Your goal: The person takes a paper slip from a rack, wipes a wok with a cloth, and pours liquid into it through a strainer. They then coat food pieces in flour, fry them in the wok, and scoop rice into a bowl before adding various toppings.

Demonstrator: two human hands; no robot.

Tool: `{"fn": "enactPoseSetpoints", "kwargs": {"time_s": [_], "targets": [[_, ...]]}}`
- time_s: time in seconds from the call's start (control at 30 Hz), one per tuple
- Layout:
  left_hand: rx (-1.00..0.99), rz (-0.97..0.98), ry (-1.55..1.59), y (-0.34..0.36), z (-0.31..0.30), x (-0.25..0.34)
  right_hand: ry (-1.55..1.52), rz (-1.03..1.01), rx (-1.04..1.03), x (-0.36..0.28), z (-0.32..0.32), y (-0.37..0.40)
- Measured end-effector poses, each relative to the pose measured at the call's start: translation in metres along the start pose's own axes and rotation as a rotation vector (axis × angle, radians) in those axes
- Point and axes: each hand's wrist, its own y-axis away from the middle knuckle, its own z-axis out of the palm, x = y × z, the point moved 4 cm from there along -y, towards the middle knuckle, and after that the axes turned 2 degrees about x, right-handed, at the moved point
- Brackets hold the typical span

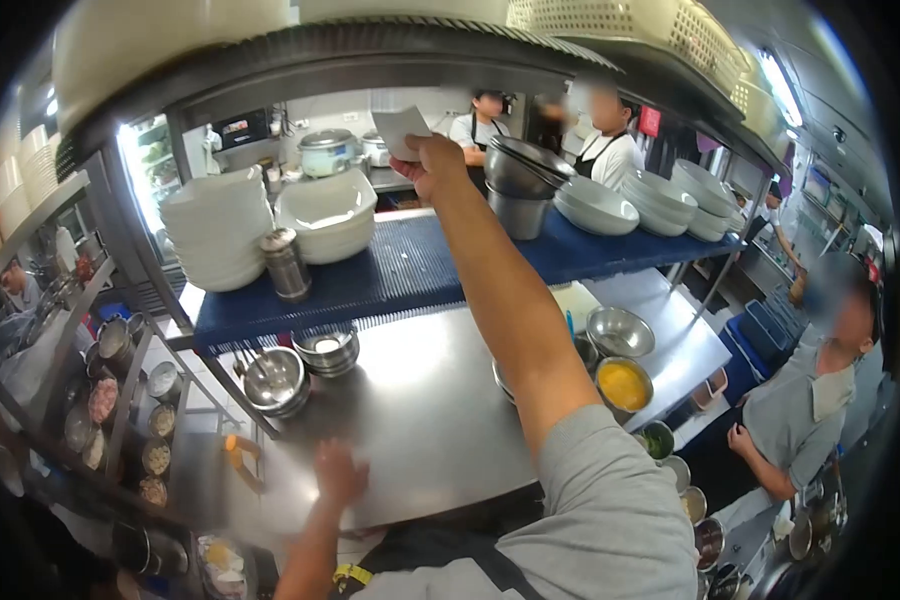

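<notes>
My right hand (pixel 435 168) is stretched out above the blue-matted shelf (pixel 410 262), its fingers closed on a white slip of paper (pixel 400 128). Below it on the shelf stand deep white dishes (pixel 325 212), a metal shaker (pixel 286 265) and a stack of steel bowls (pixel 520 170). Low over the front of the steel table (pixel 420 400) is my left hand (pixel 340 474). Motion smears its fingers, and no held object shows there. A yellow band (pixel 351 577) circles the left wrist.
An overhead rack (pixel 370 60) spans the top. Steel bowls (pixel 275 380) sit on the table's left, a pot of yellow liquid (pixel 623 385) on its right. A co-worker (pixel 800 410) stands at right; two people (pixel 610 150) are behind the shelf. Ingredient containers (pixel 103 400) line the left.
</notes>
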Motion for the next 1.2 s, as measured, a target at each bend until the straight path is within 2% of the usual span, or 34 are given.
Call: {"fn": "enactPoseSetpoints", "kwargs": {"time_s": [0.07,0.13,0.17,0.2,0.27,0.33,0.37,0.4,0.47,0.57,0.7,0.8,0.93,1.03,1.07,1.13,1.17,1.2], "targets": [[-0.26,-0.108,0.011,0.023,0.035,-0.007,-0.129,0.12,0.146,0.029,0.0,-0.065],[-0.029,-0.014,-0.082,0.045,0.04,-0.003,-0.293,0.098,0.155,0.034,0.001,-0.093],[-0.036,-0.033,-0.06,0.039,0.037,-0.003,-0.375,0.087,0.151,0.034,0.003,-0.113],[-0.051,-0.052,-0.038,0.035,0.033,-0.002,-0.268,0.056,0.194,0.043,-0.001,-0.15],[-0.079,-0.081,-0.005,0.042,0.03,-0.001,-0.333,-0.008,0.133,0.05,0.003,-0.178],[-0.078,-0.081,-0.004,0.038,0.026,-0.002,-0.412,-0.082,-0.342,0.051,-0.002,-0.21],[-0.075,-0.086,-0.001,0.039,0.025,-0.003,-0.361,-0.121,-0.247,0.042,0.008,-0.189],[-0.071,-0.088,0.003,0.038,0.025,-0.002,-0.317,-0.163,-0.298,0.042,0.006,-0.19],[-0.069,-0.092,0.013,0.036,0.026,-0.003,-0.313,-0.156,-0.188,0.033,0.012,-0.179],[-0.077,-0.101,0.022,0.035,0.026,-0.005,-0.377,-0.256,-0.491,0.012,0.026,-0.18],[-0.082,-0.093,0.016,0.034,0.025,-0.002,-0.374,-0.195,-0.369,0.012,0.024,-0.173],[-0.11,-0.112,0.004,0.036,0.026,-0.001,-0.314,-0.006,-0.185,0.01,0.028,-0.147],[-0.142,-0.131,0.003,0.034,0.023,0.0,0.138,0.096,0.089,0.003,0.024,-0.087],[-0.082,-0.109,0.0,0.038,0.023,-0.001,0.355,-0.186,-0.128,-0.027,0.024,0.023],[-0.066,-0.105,0.006,0.039,0.021,-0.001,0.759,-0.379,-0.23,-0.024,0.011,0.052],[-0.039,-0.1,0.018,0.04,0.019,0.0,1.268,-0.489,-0.452,-0.015,-0.013,0.105],[-0.032,-0.101,0.024,0.041,0.02,-0.002,1.37,-0.394,-0.566,-0.013,-0.023,0.13],[-0.027,-0.099,0.028,0.041,0.021,-0.002,1.509,-0.345,-0.863,-0.021,-0.025,0.157]]}}
